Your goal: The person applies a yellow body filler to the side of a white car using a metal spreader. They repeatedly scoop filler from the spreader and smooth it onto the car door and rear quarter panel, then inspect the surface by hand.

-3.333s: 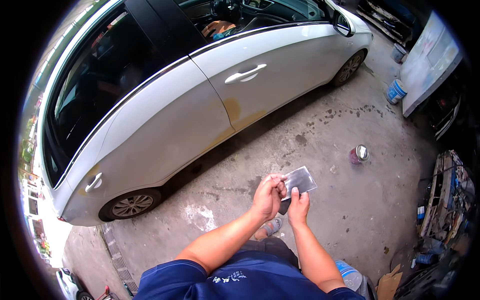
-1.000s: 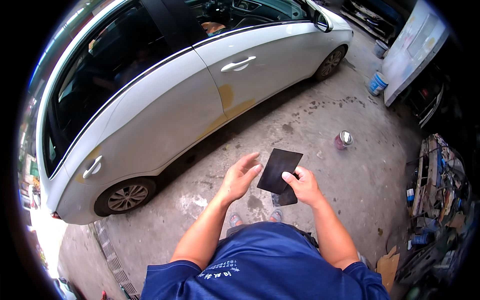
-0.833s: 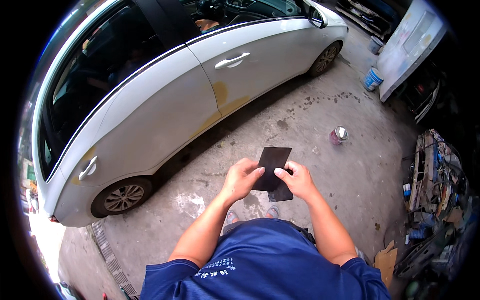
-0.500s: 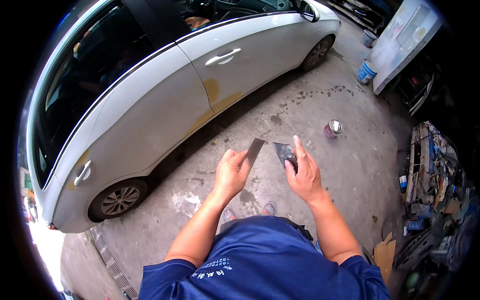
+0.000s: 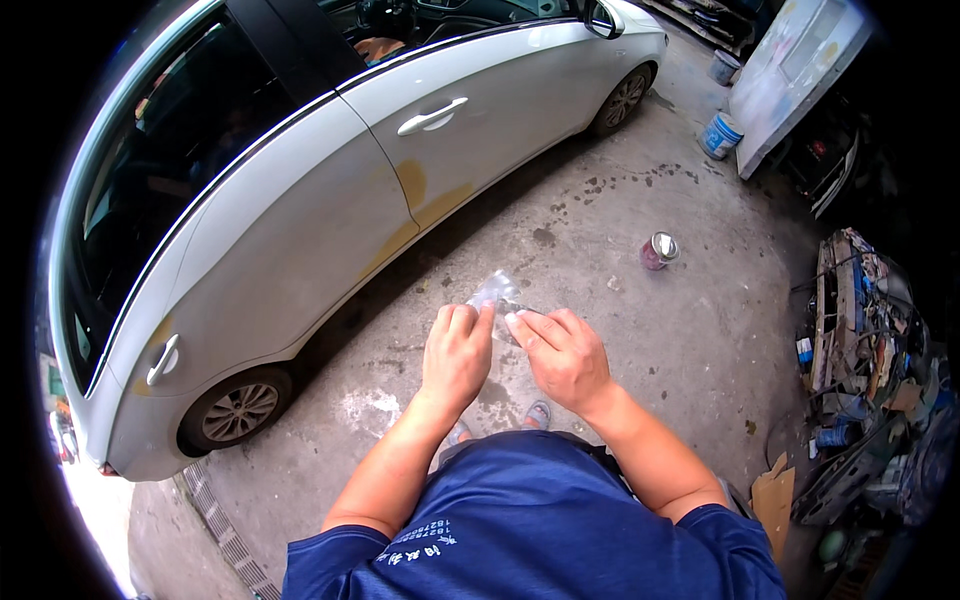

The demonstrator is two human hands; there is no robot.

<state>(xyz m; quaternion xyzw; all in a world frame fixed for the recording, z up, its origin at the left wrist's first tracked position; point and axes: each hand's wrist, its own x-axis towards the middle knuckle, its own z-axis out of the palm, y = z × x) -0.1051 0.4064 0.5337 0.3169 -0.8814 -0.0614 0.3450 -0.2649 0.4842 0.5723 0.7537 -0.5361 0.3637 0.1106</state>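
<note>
Both my hands meet in front of my body, above the concrete floor. My left hand (image 5: 460, 355) is closed on a flat metal scraper blade (image 5: 494, 287), whose face now shines brightly. My right hand (image 5: 565, 358) pinches a dark putty scraper (image 5: 518, 310), mostly covered by the fingers. The two scrapers are close together at the fingertips; whether they touch, I cannot tell. To the left stands a white car (image 5: 290, 200), with a yellowish patch (image 5: 430, 205) low across its door seam.
An opened tin (image 5: 660, 251) stands on the floor ahead to the right. Farther off are a blue-and-white bucket (image 5: 719, 137), a grey bucket (image 5: 724, 68) and a white panel (image 5: 795, 85). Piled car parts (image 5: 850, 370) and cardboard (image 5: 772, 505) lie at right. A drain grate (image 5: 232, 545) runs lower left.
My hands have come together, the right one moving left and turning palm down. The metal scraper blade has tilted from dark to shining. The view has shifted slightly.
</note>
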